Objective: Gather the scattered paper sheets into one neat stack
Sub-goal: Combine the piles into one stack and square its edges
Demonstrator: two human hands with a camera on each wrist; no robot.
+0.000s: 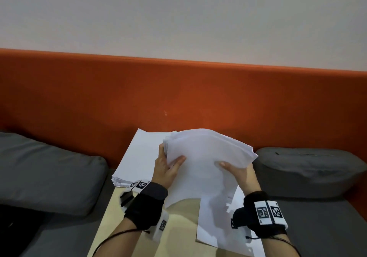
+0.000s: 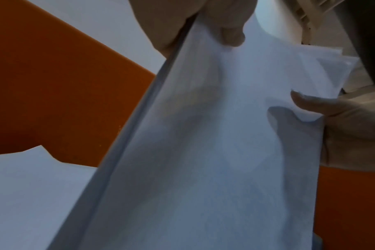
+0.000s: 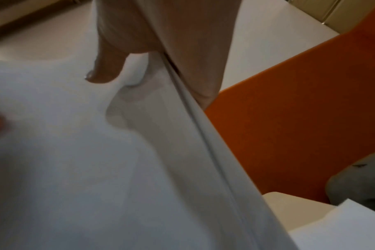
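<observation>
A thick bundle of white paper sheets [image 1: 206, 157] is lifted off the beige table [image 1: 178, 217], tilted and bowed. My left hand [image 1: 168, 163] grips its left edge, thumb on top and fingers behind. My right hand [image 1: 236, 169] grips the right edge the same way. In the left wrist view the bundle [image 2: 203, 152] fills the frame, with my left thumb [image 2: 229, 33] on it. In the right wrist view my right thumb [image 3: 105, 71] presses the bundle [image 3: 86, 160]. A flat stack of sheets [image 1: 139, 157] lies at the far left of the table. Loose sheets [image 1: 216, 223] lie under my right wrist.
An orange padded backrest [image 1: 178, 98] runs behind the table. Grey cushions sit on the left [image 1: 49, 167] and on the right [image 1: 307, 167]. A grey seat surface [image 1: 327, 227] flanks the table on the right.
</observation>
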